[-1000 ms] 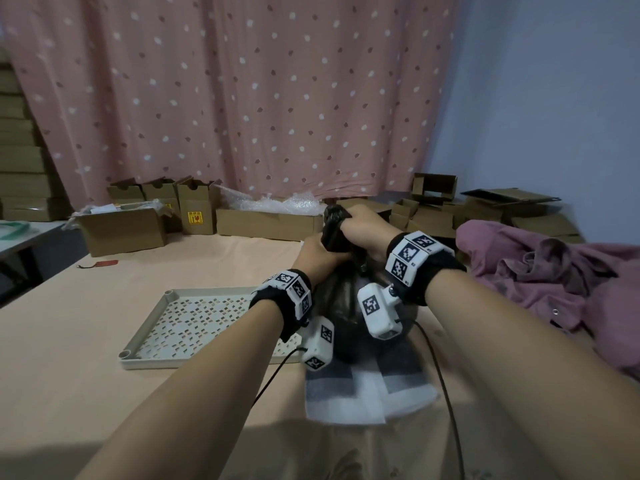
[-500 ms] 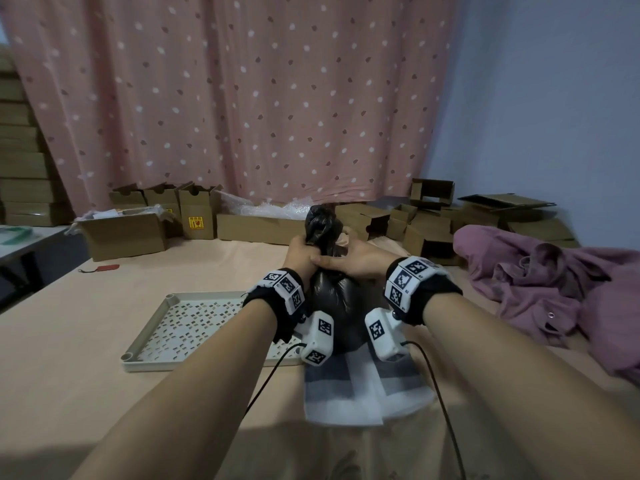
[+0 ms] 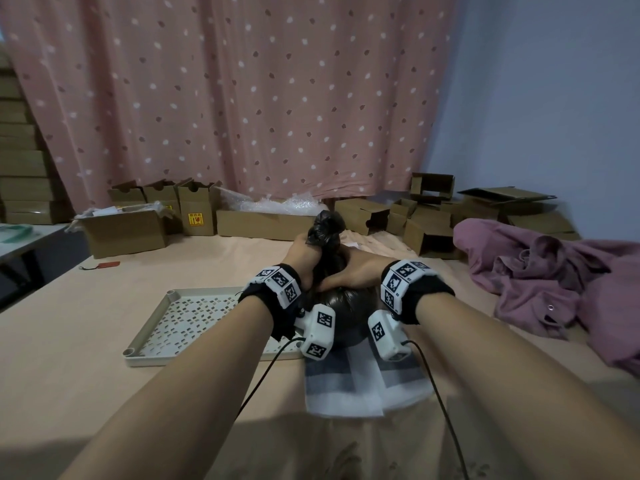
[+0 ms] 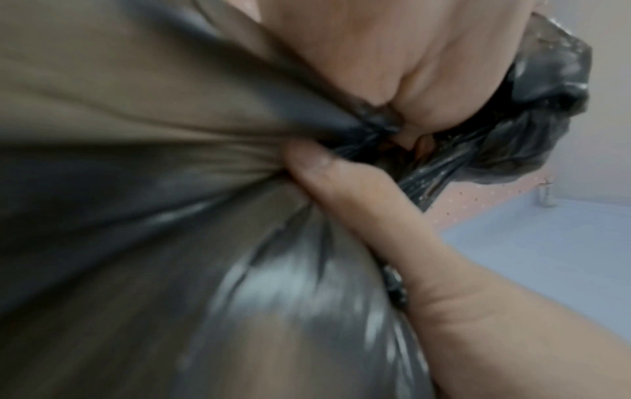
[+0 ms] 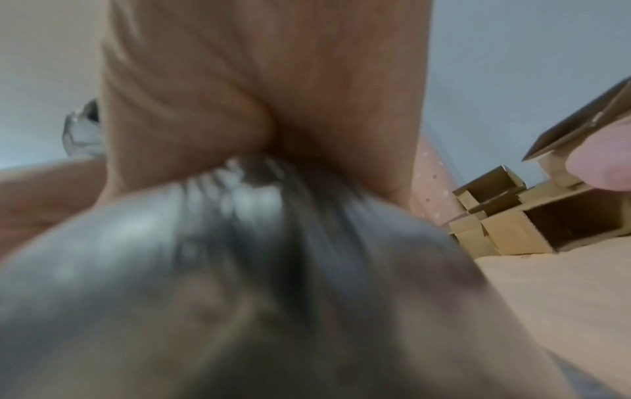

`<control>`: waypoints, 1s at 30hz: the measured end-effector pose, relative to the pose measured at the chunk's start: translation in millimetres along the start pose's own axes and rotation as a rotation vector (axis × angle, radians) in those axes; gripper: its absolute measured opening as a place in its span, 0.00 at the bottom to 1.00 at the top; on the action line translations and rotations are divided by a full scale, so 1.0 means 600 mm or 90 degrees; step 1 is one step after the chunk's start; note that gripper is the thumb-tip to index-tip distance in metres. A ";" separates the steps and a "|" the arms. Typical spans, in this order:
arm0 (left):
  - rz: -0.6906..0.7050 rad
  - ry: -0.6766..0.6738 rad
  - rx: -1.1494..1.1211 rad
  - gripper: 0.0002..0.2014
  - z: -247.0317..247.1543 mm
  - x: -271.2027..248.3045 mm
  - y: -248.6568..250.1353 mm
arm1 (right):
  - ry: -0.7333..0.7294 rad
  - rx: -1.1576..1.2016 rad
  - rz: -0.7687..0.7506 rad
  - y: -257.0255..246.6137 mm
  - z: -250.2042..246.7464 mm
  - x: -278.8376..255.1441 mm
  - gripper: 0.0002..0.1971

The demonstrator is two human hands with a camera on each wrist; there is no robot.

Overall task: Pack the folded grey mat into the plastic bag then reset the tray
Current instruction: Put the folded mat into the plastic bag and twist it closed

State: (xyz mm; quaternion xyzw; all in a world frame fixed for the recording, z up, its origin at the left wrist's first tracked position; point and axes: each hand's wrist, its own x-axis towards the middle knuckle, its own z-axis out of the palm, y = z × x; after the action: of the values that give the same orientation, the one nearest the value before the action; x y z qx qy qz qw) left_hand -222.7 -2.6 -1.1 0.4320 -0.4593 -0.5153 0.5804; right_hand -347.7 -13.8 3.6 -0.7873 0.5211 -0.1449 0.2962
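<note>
Both hands, left hand [image 3: 300,255] and right hand [image 3: 356,273], have their grip squeezed round the twisted neck of the black bag [image 3: 341,308], beside the tray [image 3: 149,325] mid-bench.

Beyond the hands, a pink dotted curtain [image 3: 242,98] hangs behind a row of open cardboard boxes [image 3: 194,216], one holding bubble wrap [image 3: 277,204]. More boxes [image 3: 429,220] lie tumbled to the right, by a heap of mauve cloth [image 3: 554,282]. Far left lies a red tag [image 3: 108,265]. White foam sheets [image 3: 363,386] lie nearer than the hands.
</note>
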 end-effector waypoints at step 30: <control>0.030 -0.004 0.000 0.13 0.006 -0.008 -0.002 | 0.141 -0.041 -0.040 0.005 0.018 -0.010 0.12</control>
State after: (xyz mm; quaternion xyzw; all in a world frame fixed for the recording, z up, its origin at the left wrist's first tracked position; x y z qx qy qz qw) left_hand -227.0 2.0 -2.2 0.4192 -0.4712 -0.5027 0.5912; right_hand -346.7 -5.9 -6.2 -0.7916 0.5300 -0.2234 0.2062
